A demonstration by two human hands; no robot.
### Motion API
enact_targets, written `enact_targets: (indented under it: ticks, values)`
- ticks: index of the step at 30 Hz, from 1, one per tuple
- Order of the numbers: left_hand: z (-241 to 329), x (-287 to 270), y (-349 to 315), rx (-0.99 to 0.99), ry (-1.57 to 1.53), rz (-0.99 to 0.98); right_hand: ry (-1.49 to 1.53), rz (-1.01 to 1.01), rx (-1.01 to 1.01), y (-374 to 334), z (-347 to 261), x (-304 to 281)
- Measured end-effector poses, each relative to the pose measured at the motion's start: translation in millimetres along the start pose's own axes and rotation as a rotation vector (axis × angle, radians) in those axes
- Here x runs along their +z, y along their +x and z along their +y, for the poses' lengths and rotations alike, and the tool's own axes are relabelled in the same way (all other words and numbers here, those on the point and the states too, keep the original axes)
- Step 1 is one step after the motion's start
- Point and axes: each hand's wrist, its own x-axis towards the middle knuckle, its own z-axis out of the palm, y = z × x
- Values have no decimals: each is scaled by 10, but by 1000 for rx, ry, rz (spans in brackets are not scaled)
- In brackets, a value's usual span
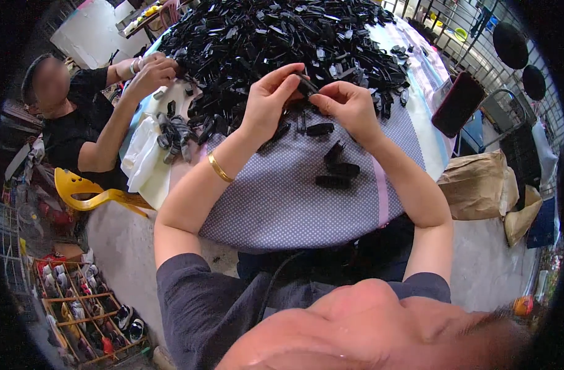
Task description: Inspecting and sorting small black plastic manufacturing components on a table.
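Observation:
A small black plastic piece (305, 85) is pinched between the fingertips of both my hands, above the near edge of a large heap of similar black pieces (263, 40). My left hand (269, 102), with a gold bangle on its wrist, grips it from the left, thumb and forefinger closed. From the right, my right hand (351, 110) closes thumb and fingers on its lower end. The piece's exact kind is too small to tell. Several loose black pieces (342, 169) lie on the dotted grey tablecloth (282, 213) below my hands.
Across on the left, a co-worker's hands (155, 69) are at the heap's edge. Near them lie dark grey bundled pieces (178, 132) and a white cloth or bag (143, 151). A phone (457, 105) stands at the table's right edge, above a brown paper bag (479, 182). A yellow chair (78, 196) stands left.

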Motion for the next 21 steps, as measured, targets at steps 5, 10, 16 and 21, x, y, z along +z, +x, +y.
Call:
enact_targets:
  ticks: [5, 10, 16, 21]
  values:
    - [157, 115, -29, 194, 417, -46, 199, -179, 234, 12, 41, -30]
    - [114, 159, -154, 567, 851, -89, 620, -257, 345, 44, -32, -61]
    - [86, 119, -127, 577, 876, 12, 380, -414, 174, 56, -158, -242]
    - [88, 118, -133, 396, 849, -61, 522, -311, 235, -93, -327, -458]
